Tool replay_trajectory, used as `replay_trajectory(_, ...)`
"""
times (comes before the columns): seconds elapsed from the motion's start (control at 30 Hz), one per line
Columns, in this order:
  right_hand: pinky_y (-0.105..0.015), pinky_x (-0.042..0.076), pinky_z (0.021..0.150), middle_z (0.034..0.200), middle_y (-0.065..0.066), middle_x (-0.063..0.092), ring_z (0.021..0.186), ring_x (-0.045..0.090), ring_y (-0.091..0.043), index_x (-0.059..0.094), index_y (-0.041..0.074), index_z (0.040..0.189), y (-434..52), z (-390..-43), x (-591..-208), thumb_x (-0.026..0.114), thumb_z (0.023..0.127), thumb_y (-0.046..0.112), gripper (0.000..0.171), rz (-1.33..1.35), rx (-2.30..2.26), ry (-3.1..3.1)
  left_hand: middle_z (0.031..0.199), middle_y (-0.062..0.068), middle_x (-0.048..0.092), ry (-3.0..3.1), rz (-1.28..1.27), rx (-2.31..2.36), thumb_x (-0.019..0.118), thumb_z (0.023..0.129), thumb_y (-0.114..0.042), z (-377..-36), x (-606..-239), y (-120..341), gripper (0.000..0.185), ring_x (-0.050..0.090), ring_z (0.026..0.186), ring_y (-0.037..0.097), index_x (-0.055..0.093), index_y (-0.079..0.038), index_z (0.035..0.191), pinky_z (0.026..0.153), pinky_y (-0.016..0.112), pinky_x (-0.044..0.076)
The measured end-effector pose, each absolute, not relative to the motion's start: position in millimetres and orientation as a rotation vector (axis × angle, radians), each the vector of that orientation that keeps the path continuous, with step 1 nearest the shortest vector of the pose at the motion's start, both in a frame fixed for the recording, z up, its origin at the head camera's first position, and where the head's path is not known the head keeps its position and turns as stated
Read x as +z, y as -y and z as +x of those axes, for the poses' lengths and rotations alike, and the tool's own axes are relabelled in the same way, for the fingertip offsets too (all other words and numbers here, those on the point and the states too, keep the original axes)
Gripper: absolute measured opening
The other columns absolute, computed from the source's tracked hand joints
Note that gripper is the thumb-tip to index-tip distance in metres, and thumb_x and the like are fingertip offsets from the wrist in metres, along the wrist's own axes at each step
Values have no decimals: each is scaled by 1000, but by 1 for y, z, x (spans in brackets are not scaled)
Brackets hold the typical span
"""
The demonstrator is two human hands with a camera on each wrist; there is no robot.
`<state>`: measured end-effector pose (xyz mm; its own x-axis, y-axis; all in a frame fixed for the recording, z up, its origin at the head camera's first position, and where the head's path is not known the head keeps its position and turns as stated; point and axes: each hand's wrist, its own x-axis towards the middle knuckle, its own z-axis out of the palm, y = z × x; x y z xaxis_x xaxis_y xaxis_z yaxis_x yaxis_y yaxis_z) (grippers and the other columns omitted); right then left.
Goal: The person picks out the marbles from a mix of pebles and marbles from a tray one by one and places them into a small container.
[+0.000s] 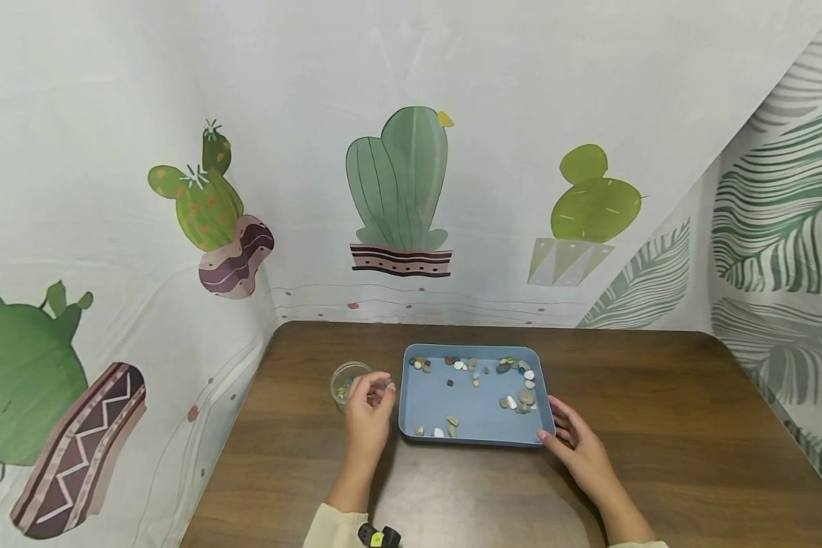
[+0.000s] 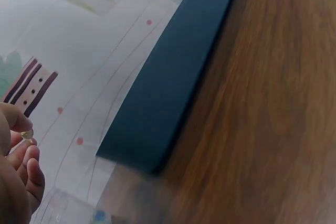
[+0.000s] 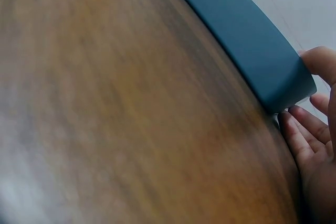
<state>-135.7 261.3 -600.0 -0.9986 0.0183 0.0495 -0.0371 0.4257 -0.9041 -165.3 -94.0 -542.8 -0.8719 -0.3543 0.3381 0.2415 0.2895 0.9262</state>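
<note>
Your left hand (image 1: 368,407) sits just left of the blue tray (image 1: 476,434), fingertips pinched on a tiny pale bead (image 2: 27,134) right over the small clear cup (image 1: 347,380) that stands on the counter (image 1: 657,426). From the head view you honestly can't make the bead out, it's just curled fingers; the left wrist view is what shows that little glassy bead squeezed between thumb and fingertip, with the tray's dark outer wall (image 2: 173,77) running past it. Your right hand (image 1: 578,445) is at the tray's near right corner, fingers loosely spread, and the right wrist view shows the thumb and fingertips (image 3: 302,129) touching that corner (image 3: 286,85), which the head view only hints at. Only the head view looks inside the tray: small stones (image 1: 520,399) scattered along the far edge, a cluster at right, a few at the near left.
</note>
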Motion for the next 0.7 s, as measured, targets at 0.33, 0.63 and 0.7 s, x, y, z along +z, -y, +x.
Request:
replay_trajectory(0.33,0,41,91,149,-20,50,114,48,16,41,13,153,-261,-136,-601,73,94,25,68,33,1666,2594,95,9,62,2044,188,-1574,72,86,1,-170,-545,117,18,57,79,6,73,-5,102,66,12,48)
replay_trajectory(0.63,0,40,91,149,-20,50,115,48,15,41,13,153,-261,-136,-601,73,94,25,68,29,1668,2599,100,14,61,2046,259,-1554,71,88,0,-170,-546,136,18,54,84,14,72,-3,105,66,10,46)
replay_trajectory(0.7,0,40,91,150,-20,50,115,48,15,41,14,153,-261,-136,-600,73,94,26,68,27,1667,2601,103,15,62,2056,273,-1536,70,88,0,-170,-547,140,18,54,84,14,71,-2,106,67,10,46)
